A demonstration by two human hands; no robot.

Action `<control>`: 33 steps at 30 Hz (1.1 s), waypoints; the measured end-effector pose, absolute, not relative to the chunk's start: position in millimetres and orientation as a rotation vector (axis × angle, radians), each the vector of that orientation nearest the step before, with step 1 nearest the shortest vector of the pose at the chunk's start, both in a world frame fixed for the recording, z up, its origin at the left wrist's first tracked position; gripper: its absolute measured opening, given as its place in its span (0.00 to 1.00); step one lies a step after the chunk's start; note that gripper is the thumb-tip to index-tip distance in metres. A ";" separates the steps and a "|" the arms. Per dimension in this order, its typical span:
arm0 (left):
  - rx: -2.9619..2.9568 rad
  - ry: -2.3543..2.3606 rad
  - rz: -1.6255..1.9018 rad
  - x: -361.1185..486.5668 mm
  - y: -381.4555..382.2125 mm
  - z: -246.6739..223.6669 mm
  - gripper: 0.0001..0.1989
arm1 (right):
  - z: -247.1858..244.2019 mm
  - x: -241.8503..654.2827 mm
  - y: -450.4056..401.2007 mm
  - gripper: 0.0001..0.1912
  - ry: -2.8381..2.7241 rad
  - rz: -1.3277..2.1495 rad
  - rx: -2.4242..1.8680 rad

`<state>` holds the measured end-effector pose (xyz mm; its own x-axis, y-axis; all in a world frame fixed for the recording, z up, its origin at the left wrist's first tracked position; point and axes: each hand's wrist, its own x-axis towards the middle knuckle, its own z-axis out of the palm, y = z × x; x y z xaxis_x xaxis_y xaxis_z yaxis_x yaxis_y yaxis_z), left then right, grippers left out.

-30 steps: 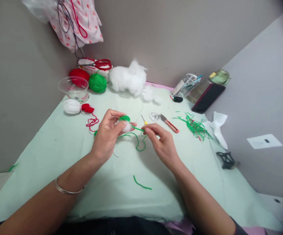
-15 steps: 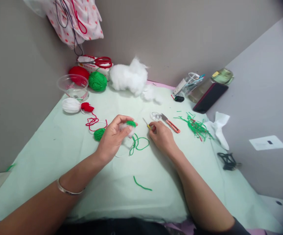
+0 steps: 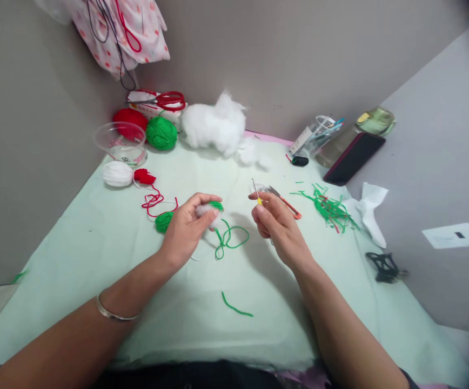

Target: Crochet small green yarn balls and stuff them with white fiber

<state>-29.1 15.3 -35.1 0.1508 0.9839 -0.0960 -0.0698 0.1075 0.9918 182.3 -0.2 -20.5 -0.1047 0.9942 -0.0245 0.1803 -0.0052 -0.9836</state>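
Note:
My left hand is closed around a small green and white crochet piece, with white fluff showing between the fingers. Green yarn trails from below it in loops on the cloth. Between thumb and fingers, my right hand grips a crochet hook with a yellow grip, its thin metal tip pointing up. A gap of bare cloth separates the two hands. Just beyond the right hand lie orange thread snips and a clear round spool, partly hidden by the fingers.
White stuffing lies at the back. Yarn balls, including a green one, sit near a clear plastic tub and red-handled scissors. Green yarn scraps and a phone are at right. A cut green strand lies in front.
My right hand has lifted the crochet hook off the cloth and turned it upright, moving slightly right. My left hand keeps its hold on the crochet piece almost in place.

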 end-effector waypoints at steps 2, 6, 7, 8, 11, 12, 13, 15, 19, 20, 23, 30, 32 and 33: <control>1.158 1.106 1.052 -28.8 15.6 -34.5 0.14 | -13.5 177.2 -7.8 0.16 -1.396 1.385 -1.234; 1.182 1.118 1.045 -28.6 15.9 -34.1 0.13 | -9.5 166.0 -18.6 0.19 -1.452 1.624 -1.163; 1.188 1.121 1.044 -28.7 15.9 -34.3 0.13 | -10.3 163.4 -20.0 0.18 -1.455 1.654 -1.155; 1.196 1.126 1.044 -28.8 15.9 -34.7 0.13 | -11.6 161.0 -20.9 0.17 -1.438 1.684 -1.145; 1.222 1.136 1.047 -28.7 15.6 -36.6 0.13 | -16.2 155.9 -20.9 0.14 -1.320 1.763 -1.111; 1.225 1.134 1.050 -28.4 15.5 -37.2 0.13 | -17.3 154.8 -20.3 0.14 -1.274 1.781 -1.106; 1.224 1.127 1.053 -28.1 15.4 -37.8 0.13 | -18.0 154.0 -19.6 0.13 -1.228 1.802 -1.101; 1.220 1.112 1.054 -27.2 15.4 -38.5 0.14 | -18.3 153.0 -17.9 0.12 -1.136 1.853 -1.086; 1.253 1.127 1.064 -25.6 14.8 -38.9 0.14 | -17.1 152.6 -15.3 0.10 -0.956 1.974 -1.042; 1.267 1.132 1.067 -25.5 14.5 -39.1 0.14 | -17.0 152.5 -15.0 0.10 -0.920 1.992 -1.033; 1.309 1.140 1.059 -25.8 13.8 -39.5 0.13 | -16.4 151.4 -15.5 0.11 -0.877 1.992 -1.024; 1.328 1.131 0.935 -24.9 13.8 -37.1 0.10 | -9.3 139.1 -35.1 0.14 -1.501 1.382 -1.366; 1.344 1.125 0.933 -23.9 13.1 -36.4 0.09 | -9.5 134.3 -42.3 0.13 -1.714 1.158 -1.444; 1.349 1.122 0.940 -23.4 12.6 -36.2 0.09 | -10.2 132.4 -44.9 0.13 -1.795 1.068 -1.457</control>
